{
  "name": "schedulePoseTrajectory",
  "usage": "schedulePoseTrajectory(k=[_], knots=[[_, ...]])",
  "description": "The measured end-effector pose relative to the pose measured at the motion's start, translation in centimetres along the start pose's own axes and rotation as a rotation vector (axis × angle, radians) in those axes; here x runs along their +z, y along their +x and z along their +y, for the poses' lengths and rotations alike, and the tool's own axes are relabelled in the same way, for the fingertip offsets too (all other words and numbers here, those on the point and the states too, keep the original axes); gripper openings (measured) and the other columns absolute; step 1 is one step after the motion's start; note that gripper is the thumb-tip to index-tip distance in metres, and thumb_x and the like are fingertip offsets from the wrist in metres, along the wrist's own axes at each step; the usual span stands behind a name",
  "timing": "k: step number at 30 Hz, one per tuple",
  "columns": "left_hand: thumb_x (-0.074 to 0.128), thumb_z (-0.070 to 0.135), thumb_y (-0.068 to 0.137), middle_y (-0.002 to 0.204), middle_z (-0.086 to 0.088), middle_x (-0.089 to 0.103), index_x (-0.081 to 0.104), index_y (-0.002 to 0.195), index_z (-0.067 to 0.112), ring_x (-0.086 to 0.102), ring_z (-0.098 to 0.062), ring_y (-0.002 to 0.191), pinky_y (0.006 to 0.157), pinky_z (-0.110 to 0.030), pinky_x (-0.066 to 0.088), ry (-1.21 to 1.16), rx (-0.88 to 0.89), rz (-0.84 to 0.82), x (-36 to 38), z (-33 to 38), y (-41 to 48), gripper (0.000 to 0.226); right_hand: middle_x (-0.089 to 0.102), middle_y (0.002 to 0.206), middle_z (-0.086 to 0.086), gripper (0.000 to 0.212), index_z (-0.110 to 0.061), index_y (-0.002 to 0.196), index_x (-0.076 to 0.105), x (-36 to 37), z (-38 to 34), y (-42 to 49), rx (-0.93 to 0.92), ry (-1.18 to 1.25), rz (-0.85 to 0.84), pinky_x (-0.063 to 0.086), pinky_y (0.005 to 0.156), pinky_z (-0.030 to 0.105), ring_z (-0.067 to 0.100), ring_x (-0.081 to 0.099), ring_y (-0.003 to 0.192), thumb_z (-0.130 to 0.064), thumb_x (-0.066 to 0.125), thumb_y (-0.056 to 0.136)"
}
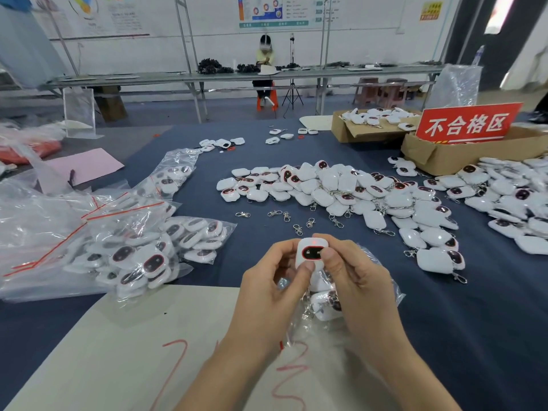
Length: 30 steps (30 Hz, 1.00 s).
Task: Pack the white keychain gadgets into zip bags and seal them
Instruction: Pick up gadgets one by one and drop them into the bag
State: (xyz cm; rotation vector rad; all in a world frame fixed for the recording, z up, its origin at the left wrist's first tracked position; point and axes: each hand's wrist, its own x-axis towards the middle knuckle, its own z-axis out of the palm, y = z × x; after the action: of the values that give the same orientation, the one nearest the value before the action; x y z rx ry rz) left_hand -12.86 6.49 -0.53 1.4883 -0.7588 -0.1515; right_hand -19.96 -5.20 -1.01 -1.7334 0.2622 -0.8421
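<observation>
We are holding one gadget (311, 254) up in front of us, face toward us, with both hands clamped on it. Our left hand (268, 280) is pinching its lower edge between thumb and fingers. Our right hand (357, 280) is gripping its right side, with the thumb pressing on the face. A small red spot is glowing near the top, so we are probably checking it before it goes in.

Just under the hands a bag (324, 305) is hanging, already carrying a few gadgets. We cannot tell which fingers are holding it. Keeping it there is likely making the drop short.

The unpacked pile (341, 188) is lying across the desk (444, 336) ahead and to the right. The filled bags (142, 250) are stacking up on the left, out of the way. Loose clasps (284, 216) are lying between the pile and our hands.

Far right, a red sign (468, 123) reading "不合格区" (reject area) is standing in a box (439, 155), which is probably taking the failures. Red scrawls are crossing the pale board (118, 351) under our arms, and we cannot read them.
</observation>
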Motion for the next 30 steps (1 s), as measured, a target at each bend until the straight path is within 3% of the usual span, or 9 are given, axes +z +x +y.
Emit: schedulePoseTrajectory(k=[3, 6, 9, 11, 15, 18, 23, 27, 30], knots=[[0.075, 0.018, 0.088, 0.095, 0.004, 0.077, 0.074, 0.104, 0.026, 0.07, -0.006, 0.088, 0.077, -0.013, 0.051, -0.152, -0.046, 0.019, 0.2, 0.6, 0.0, 0.018, 0.074, 0.101, -0.017, 0.022, -0.048, 0.101, 0.073, -0.2, -0.2, 0.0, 0.013, 0.114, 0.013, 0.05, 0.078, 0.015, 0.003, 0.069, 0.094, -0.039, 0.055, 0.092], [0.072, 0.032, 0.085, 0.093, 0.002, 0.076, 0.076, 0.099, 0.031, 0.069, -0.007, 0.083, 0.074, -0.016, 0.052, -0.163, -0.033, 0.052, 0.3, 0.8, -0.1, 0.014, 0.076, 0.108, -0.001, 0.02, -0.029, 0.108, 0.073, -0.4, -0.2, -0.1, 0.042, 0.242, -0.033, 0.055, 0.09, 0.028, 0.018, 0.071, 0.104, -0.026, 0.057, 0.096], [0.066, 0.028, 0.096, 0.099, 0.017, 0.067, 0.069, 0.1, 0.041, 0.064, -0.009, 0.091, 0.078, -0.013, 0.045, 0.24, 0.158, 0.077, -0.6, 0.2, 0.0, 0.015, 0.074, 0.112, -0.004, 0.022, -0.031, 0.114, 0.067, -0.2, -0.5, -0.4, 0.029, 0.254, -0.102, 0.054, 0.086, 0.02, 0.014, 0.071, 0.104, -0.025, 0.056, 0.096], [0.063, 0.025, 0.098, 0.102, 0.021, 0.06, 0.065, 0.107, 0.043, 0.059, -0.009, 0.099, 0.08, -0.01, 0.041, 0.451, 0.281, 0.068, -1.1, -0.2, 0.1, 0.02, 0.076, 0.106, -0.004, 0.016, -0.029, 0.107, 0.067, -0.1, -0.7, -0.4, 0.027, 0.244, -0.11, 0.055, 0.082, 0.019, 0.012, 0.072, 0.097, -0.026, 0.059, 0.094], [0.065, 0.031, 0.093, 0.103, 0.01, 0.062, 0.069, 0.101, 0.035, 0.063, -0.017, 0.096, 0.081, -0.017, 0.045, 0.221, 0.24, 0.084, -0.5, -0.5, 0.0, 0.01, 0.075, 0.108, 0.006, 0.012, -0.015, 0.098, 0.068, -0.4, -0.5, -0.3, 0.011, 0.315, -0.073, 0.058, 0.09, 0.031, 0.023, 0.073, 0.103, -0.022, 0.062, 0.09], [0.068, 0.026, 0.092, 0.099, 0.006, 0.063, 0.071, 0.098, 0.035, 0.064, -0.017, 0.09, 0.077, -0.018, 0.046, 0.18, 0.238, 0.099, -0.4, -0.4, 0.1, 0.011, 0.074, 0.11, 0.009, 0.013, -0.009, 0.096, 0.066, -0.5, -0.2, -0.3, 0.034, 0.367, -0.076, 0.057, 0.093, 0.037, 0.027, 0.072, 0.104, -0.018, 0.062, 0.088], [0.067, 0.017, 0.091, 0.097, 0.008, 0.065, 0.072, 0.096, 0.03, 0.065, -0.016, 0.09, 0.077, -0.017, 0.047, 0.162, 0.206, 0.118, -0.3, -0.1, 0.1, 0.015, 0.075, 0.109, 0.004, 0.013, -0.011, 0.098, 0.069, -0.3, -0.4, -0.3, 0.032, 0.362, -0.066, 0.057, 0.087, 0.029, 0.021, 0.073, 0.101, -0.02, 0.066, 0.089], [0.067, 0.018, 0.095, 0.099, 0.001, 0.073, 0.073, 0.099, 0.024, 0.069, -0.014, 0.091, 0.077, -0.016, 0.05, -0.057, 0.078, 0.088, -0.4, 0.6, 0.1, 0.009, 0.075, 0.113, -0.002, 0.017, -0.028, 0.108, 0.073, -0.4, -1.0, -0.4, 0.023, 0.291, -0.092, 0.057, 0.089, 0.028, 0.02, 0.072, 0.105, -0.03, 0.064, 0.094], [0.065, 0.022, 0.091, 0.1, 0.006, 0.076, 0.071, 0.108, 0.022, 0.07, -0.009, 0.092, 0.079, -0.015, 0.051, -0.141, -0.003, 0.035, -0.6, 1.2, 0.1, 0.018, 0.077, 0.103, -0.006, 0.015, -0.03, 0.102, 0.073, -0.4, -1.1, -0.4, -0.007, 0.232, -0.03, 0.054, 0.081, 0.017, 0.011, 0.072, 0.094, -0.027, 0.063, 0.092]])
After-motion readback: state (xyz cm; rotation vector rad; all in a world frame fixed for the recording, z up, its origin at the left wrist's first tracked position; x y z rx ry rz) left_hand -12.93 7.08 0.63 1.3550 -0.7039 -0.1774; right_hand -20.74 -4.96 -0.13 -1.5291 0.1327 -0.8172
